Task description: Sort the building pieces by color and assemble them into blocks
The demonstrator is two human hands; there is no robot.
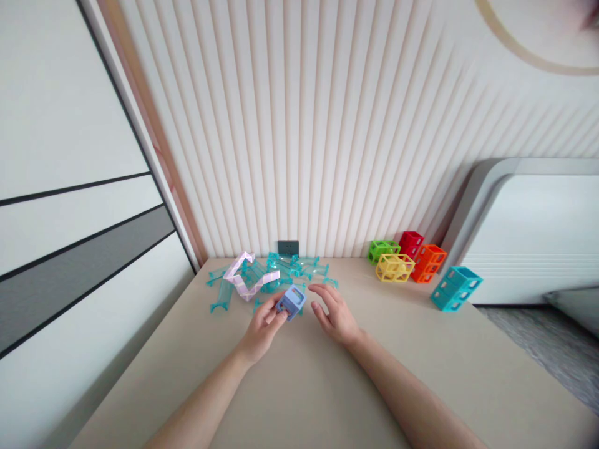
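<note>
Between the fingers and thumb of my left hand (263, 325) is a small blue-purple block (291, 302) with window-like openings, held tilted above the table. My right hand (336, 316) hovers just right of the block, apart from it, with fingers bent and spread and nothing in them. Behind both hands lies a loose pile of see-through teal track pieces (225, 293). A pale purple, zigzag-folded strip (244, 288) rests on the left part of that pile.
On the right of the table (299, 386) stand a green block (381, 252), a yellow block (395, 268), a red block (411, 243), an orange block (428, 263) and a teal block (456, 289), all with openings. A dark socket (288, 247) sits on the ribbed wall behind.
</note>
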